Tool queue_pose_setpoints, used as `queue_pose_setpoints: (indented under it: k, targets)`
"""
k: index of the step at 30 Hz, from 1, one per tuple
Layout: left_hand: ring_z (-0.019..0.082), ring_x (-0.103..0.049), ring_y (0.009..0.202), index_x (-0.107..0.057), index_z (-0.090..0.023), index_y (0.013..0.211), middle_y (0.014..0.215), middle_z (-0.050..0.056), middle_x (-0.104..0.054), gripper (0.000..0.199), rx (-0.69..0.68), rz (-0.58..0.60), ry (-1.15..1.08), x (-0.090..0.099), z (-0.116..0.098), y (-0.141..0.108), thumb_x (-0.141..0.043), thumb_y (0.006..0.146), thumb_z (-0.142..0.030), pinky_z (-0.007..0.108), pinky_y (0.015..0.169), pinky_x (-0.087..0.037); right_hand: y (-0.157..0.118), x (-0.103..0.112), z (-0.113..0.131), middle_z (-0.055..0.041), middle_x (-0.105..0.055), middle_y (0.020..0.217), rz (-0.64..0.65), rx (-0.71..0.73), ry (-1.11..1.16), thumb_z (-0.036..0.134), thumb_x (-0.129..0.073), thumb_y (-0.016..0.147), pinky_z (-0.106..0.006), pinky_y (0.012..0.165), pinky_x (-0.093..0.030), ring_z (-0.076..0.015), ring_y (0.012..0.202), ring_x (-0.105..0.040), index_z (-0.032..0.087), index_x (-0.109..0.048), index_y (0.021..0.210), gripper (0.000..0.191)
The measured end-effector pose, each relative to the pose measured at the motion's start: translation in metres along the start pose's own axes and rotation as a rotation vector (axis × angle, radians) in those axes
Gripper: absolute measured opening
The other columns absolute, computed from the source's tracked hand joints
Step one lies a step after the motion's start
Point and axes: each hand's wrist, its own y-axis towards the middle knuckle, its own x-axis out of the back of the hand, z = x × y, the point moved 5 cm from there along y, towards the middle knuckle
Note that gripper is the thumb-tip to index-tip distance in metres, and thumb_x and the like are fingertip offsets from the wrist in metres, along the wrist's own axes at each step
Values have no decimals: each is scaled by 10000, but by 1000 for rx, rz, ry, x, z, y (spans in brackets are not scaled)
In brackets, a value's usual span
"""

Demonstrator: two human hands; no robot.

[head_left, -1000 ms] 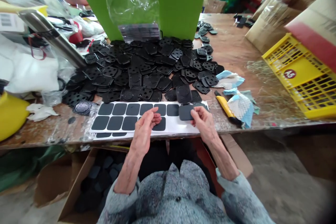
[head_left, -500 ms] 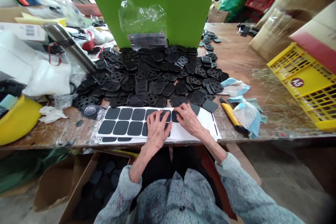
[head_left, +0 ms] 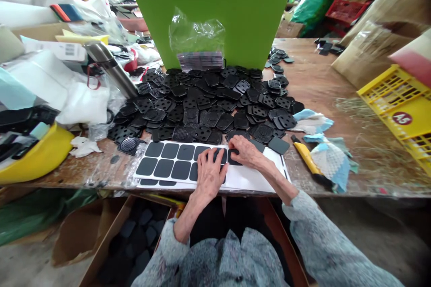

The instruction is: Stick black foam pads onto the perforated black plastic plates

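A white backing sheet [head_left: 259, 178] with rows of dark rounded-square stickers [head_left: 164, 166] lies along the table's front edge, over another such sheet. My left hand [head_left: 209, 171] rests on it with spread fingers, pressing the stickers near the middle. At the right end of the upper row, my right hand [head_left: 248, 152] has its fingers curled onto one dark sticker [head_left: 235, 158], which still lies against the sheet. The white backing to the right is bare. Just behind the right hand lies a loose dark square pad [head_left: 279, 145].
Behind the sheet spreads a heap of black plastic pieces [head_left: 202, 103], up to a green panel [head_left: 208, 0]. To the right are a yellow utility knife [head_left: 308, 157], cloths [head_left: 332, 161] and a yellow crate [head_left: 404, 112]. A steel flask [head_left: 112, 69] leans at left; below is a box of dark pads [head_left: 134, 237].
The view has shifted, so everything sits lower and further right. My right fingers have curled more over the sticker's far edge. My left hand keeps its place on the sheet.
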Motion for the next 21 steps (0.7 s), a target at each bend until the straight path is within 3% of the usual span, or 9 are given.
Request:
queue_pose_setpoints:
  k: [6, 12, 21]
  targets:
    - [290, -365, 1103, -484, -161, 1274, 1253, 131, -467, 435, 6, 20, -26, 3, 0, 1, -460, 867, -312, 464, 953, -345, 5, 2, -5, -14, -540, 791, 10, 37, 5, 104, -472, 741, -250, 682, -378, -147, 754, -473, 173, -499, 791, 90]
    - [296, -356, 1117, -489, -154, 1267, 1244, 137, -472, 427, -9, -11, -36, -1, 1, 0, -462, 869, -305, 480, 943, -357, -2, 5, 14, -73, -557, 893, -37, 72, -146, 61, -449, 758, -331, 769, -352, -207, 854, -467, 170, -534, 878, 182]
    - [286, -366, 1128, -464, -183, 1288, 1247, 128, -453, 429, -53, -17, -85, 1, 4, -1, -435, 880, -309, 482, 958, -354, -31, 18, 20, -74, -567, 871, -141, 165, -213, 64, -419, 852, -361, 788, -365, -205, 841, -488, 184, -573, 868, 196]
